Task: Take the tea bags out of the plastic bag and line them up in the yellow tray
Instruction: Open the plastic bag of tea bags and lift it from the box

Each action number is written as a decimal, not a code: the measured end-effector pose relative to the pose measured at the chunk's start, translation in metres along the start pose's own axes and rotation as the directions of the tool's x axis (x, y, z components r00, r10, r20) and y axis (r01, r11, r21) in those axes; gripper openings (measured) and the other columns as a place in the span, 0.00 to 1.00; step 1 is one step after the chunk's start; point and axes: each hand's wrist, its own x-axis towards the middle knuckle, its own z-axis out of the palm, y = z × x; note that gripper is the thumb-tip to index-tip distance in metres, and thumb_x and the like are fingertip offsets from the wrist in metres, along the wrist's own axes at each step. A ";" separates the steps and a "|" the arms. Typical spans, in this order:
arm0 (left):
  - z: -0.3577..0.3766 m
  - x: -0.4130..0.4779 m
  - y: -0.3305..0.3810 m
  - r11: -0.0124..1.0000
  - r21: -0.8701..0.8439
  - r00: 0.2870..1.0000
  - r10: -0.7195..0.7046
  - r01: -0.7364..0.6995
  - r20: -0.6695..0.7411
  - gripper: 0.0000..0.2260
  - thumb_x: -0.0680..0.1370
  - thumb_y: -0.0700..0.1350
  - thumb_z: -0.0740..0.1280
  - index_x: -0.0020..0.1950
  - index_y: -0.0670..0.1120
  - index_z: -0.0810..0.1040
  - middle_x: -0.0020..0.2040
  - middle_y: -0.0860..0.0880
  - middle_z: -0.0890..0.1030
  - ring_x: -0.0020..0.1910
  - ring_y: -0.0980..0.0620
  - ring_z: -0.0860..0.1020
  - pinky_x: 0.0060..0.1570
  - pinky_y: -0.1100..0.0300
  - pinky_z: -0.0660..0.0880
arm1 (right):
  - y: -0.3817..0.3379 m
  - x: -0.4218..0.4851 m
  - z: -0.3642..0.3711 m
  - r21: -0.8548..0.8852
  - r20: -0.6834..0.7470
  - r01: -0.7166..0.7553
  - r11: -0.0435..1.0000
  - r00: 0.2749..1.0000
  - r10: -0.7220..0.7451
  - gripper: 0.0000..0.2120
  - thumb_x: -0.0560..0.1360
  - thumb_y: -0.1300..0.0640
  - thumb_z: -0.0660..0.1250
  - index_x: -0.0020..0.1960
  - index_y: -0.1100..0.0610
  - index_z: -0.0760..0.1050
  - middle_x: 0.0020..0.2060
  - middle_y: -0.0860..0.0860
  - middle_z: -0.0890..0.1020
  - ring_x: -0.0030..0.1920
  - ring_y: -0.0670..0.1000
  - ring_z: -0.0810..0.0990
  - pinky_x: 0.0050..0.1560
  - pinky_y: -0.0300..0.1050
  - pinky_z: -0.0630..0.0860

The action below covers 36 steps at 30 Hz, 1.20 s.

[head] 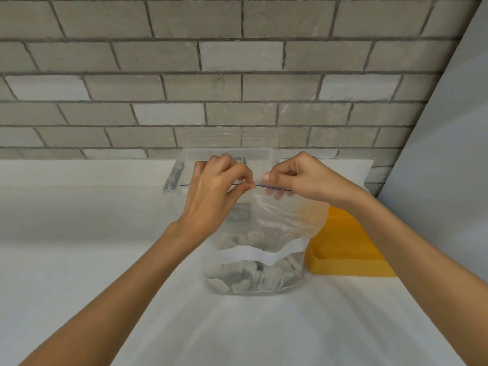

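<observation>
— Bare forearms come in from both near corners over the white countertop point(79, 260). What is on the left?

— First the left hand point(214, 191). Its thumb and forefinger are pinched narrow on the top edge of the clear plastic zip bag point(277, 215), near the middle of the purple zip line point(272, 188). The other fingers are curled in above.

— And where is the bag?

— It stands upright on the countertop, in the middle, held at its top between the two hands. A wavy white band point(253, 253) crosses its front. The round grey tea bags point(245, 281) are heaped inside at the bottom, above and below that band.

— What about the right hand point(306, 178)?

— It grips the same top edge just right of the left hand. The thumb is in front, and the fingertips show through the plastic behind.

— And the tray?

— The yellow plastic tray point(343, 268) sits just beside the bag on its right. The bag and the right forearm partly cover it. I cannot tell whether bag and tray touch.

— Anything farther off?

— A clear plastic box point(174, 178) stands behind the hands against the grey brick wall point(158, 88). A pale grey panel point(449, 154) rises at the far right.
</observation>
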 end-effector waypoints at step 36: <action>0.011 -0.037 0.025 0.971 -0.012 0.968 0.236 -0.238 -0.088 0.09 0.72 0.33 0.73 0.46 0.46 0.82 0.39 0.49 0.78 0.37 0.50 0.74 0.44 0.57 0.67 | 0.008 0.031 0.012 -0.297 -0.250 -0.087 0.951 0.968 0.011 0.11 0.73 0.63 0.61 0.42 0.64 0.82 0.38 0.55 0.84 0.42 0.51 0.83 0.42 0.44 0.79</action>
